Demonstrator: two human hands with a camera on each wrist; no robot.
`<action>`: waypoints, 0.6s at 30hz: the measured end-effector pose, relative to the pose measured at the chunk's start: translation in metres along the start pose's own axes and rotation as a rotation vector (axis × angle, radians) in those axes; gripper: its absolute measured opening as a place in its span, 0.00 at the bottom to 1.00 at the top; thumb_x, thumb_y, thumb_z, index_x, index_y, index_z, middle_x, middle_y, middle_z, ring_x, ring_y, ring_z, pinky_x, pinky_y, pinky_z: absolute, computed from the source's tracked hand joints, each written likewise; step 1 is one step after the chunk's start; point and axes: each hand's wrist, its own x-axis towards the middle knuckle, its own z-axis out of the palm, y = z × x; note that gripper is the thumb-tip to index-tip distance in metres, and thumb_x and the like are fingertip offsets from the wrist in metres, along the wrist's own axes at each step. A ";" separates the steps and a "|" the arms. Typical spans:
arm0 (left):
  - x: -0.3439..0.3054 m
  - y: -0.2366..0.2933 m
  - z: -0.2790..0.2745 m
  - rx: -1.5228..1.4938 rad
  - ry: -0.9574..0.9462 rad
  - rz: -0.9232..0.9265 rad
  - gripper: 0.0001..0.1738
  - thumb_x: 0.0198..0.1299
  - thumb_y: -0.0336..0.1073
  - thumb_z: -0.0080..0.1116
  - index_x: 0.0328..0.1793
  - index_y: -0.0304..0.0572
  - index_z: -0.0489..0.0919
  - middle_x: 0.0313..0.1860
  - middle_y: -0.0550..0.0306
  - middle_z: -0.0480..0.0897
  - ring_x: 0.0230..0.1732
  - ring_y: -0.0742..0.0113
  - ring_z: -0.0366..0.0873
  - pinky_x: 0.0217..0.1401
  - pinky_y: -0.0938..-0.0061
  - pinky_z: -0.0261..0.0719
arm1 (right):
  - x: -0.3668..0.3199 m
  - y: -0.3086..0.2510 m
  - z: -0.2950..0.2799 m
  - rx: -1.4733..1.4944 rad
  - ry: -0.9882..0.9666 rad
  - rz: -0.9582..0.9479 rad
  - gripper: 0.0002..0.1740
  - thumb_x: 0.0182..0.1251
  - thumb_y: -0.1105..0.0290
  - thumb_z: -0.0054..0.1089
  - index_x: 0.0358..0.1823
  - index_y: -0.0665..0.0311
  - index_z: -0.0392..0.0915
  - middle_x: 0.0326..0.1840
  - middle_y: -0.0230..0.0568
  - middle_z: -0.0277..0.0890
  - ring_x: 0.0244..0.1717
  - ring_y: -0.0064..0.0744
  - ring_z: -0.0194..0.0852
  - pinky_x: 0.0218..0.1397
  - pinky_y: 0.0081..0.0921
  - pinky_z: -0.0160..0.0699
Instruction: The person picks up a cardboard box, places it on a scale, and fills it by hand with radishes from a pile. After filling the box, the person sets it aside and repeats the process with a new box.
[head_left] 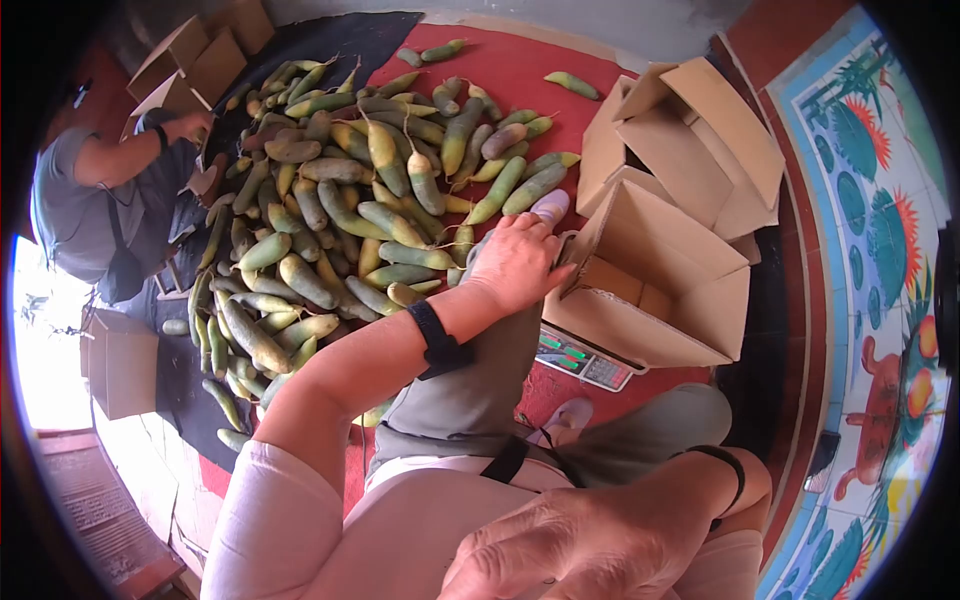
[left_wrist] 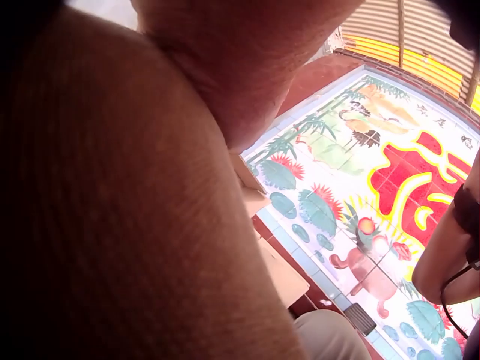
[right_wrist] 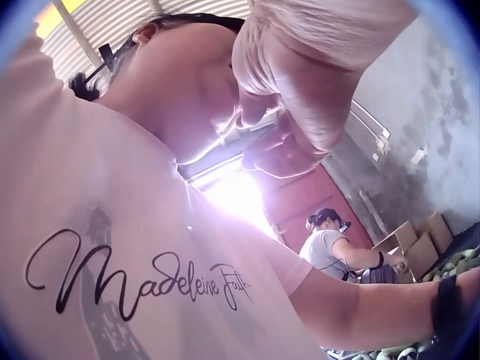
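Note:
In the head view my left hand (head_left: 515, 262) rests on my bent knee, fingers extended and thumb close to the edge of an open cardboard box (head_left: 690, 255). That box stands on a digital scale (head_left: 585, 362) with lit green digits. Beside the knee lies a large heap of green radishes (head_left: 345, 205), with yellowish ends and thin root tails. My right hand (head_left: 580, 545) is raised before my chest, its fingers loosely bent. The right wrist view shows this hand (right_wrist: 300, 97) close to my face, with nothing visible in it. Mostly skin fills the left wrist view.
A second open box (head_left: 690, 140) stands behind the first. Another person (head_left: 110, 190) works at the heap's left side, near more cardboard boxes (head_left: 190, 65). Red cloth (head_left: 510, 70) and black cloth lie under the radishes. A tiled mural (head_left: 880, 270) runs along the right.

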 end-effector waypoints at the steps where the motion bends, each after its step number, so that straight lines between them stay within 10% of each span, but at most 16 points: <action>1: 0.000 0.001 -0.001 0.009 0.001 0.001 0.18 0.51 0.48 0.58 0.36 0.39 0.79 0.40 0.53 0.79 0.50 0.57 0.72 0.56 0.64 0.66 | -0.001 0.002 0.008 -0.011 0.011 0.002 0.12 0.64 0.78 0.52 0.47 0.64 0.78 0.45 0.45 0.72 0.39 0.39 0.75 0.40 0.26 0.77; 18: 0.001 0.005 0.000 -0.003 -0.019 -0.012 0.19 0.50 0.48 0.59 0.36 0.38 0.79 0.39 0.52 0.79 0.50 0.57 0.72 0.56 0.63 0.66 | 0.001 0.004 0.045 0.216 0.228 -0.104 0.15 0.63 0.76 0.54 0.52 0.62 0.77 0.48 0.48 0.72 0.44 0.40 0.74 0.44 0.26 0.76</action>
